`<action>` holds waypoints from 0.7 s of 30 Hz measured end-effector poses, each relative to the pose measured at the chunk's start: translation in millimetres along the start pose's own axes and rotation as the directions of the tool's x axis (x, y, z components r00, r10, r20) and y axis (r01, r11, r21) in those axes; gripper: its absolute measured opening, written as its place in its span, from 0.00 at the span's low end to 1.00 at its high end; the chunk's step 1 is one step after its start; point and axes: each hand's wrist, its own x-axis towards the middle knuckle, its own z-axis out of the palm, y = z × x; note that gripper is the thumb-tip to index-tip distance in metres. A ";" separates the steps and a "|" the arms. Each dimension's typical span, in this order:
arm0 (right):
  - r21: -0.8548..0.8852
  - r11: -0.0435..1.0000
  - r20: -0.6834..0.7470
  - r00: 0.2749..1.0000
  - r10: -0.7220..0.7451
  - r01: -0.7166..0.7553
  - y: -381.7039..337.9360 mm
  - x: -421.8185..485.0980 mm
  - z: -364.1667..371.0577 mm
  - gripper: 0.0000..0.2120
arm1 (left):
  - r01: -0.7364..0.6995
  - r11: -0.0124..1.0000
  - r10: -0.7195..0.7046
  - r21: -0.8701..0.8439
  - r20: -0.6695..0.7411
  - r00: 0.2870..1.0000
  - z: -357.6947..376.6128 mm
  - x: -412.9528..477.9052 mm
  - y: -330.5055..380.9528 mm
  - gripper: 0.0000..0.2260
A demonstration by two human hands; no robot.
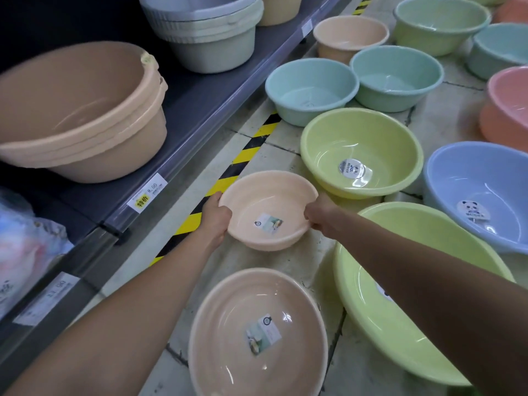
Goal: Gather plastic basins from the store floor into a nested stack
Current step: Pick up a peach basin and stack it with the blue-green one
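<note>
A small peach basin (265, 195) with a label inside sits in the middle of the floor, tilted slightly. My left hand (217, 215) grips its left rim and my right hand (318, 214) grips its right rim. A larger tan basin (257, 295) with a label lies nearer to me, below the arms. A big light green basin (371, 295) lies under my right forearm. Further off stand a lime basin (363, 138), a blue basin (480, 172) and two teal basins (311, 84) (397, 72).
On the left runs a dark shelf (200, 104) with stacked tan tubs (83, 115) and grey tubs (208, 30). Yellow-black tape (243, 158) marks the floor along it. More peach, green, teal and pink basins (508, 104) crowd the far right floor.
</note>
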 end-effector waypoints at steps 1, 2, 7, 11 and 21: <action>-0.007 1.000 0.013 1.000 0.008 -0.008 4.1 0.5 3.5 0.21 | -0.015 1.000 0.015 0.002 -0.008 1.000 -0.4 1.0 -4.5 0.20; -0.008 1.000 0.023 1.000 0.014 -0.013 5.9 -0.2 6.3 0.20 | -0.033 0.999 0.033 0.004 -0.007 0.999 -1.5 1.1 -8.4 0.21; -0.008 1.000 -0.017 1.000 0.017 -0.017 24.5 20.6 11.3 0.21 | -0.015 0.998 0.015 0.062 -0.008 1.000 -5.0 7.4 -21.2 0.26; 0.016 0.999 0.023 0.999 0.043 -0.043 12.4 1.0 8.7 0.21 | 0.064 0.989 -0.079 0.130 0.114 0.990 -17.7 12.8 -27.9 0.17; -0.629 0.703 0.285 0.940 -0.187 0.331 52.1 -134.6 -7.9 0.24 | 0.099 0.800 -0.270 0.591 0.208 0.940 -99.0 -121.4 -63.9 0.35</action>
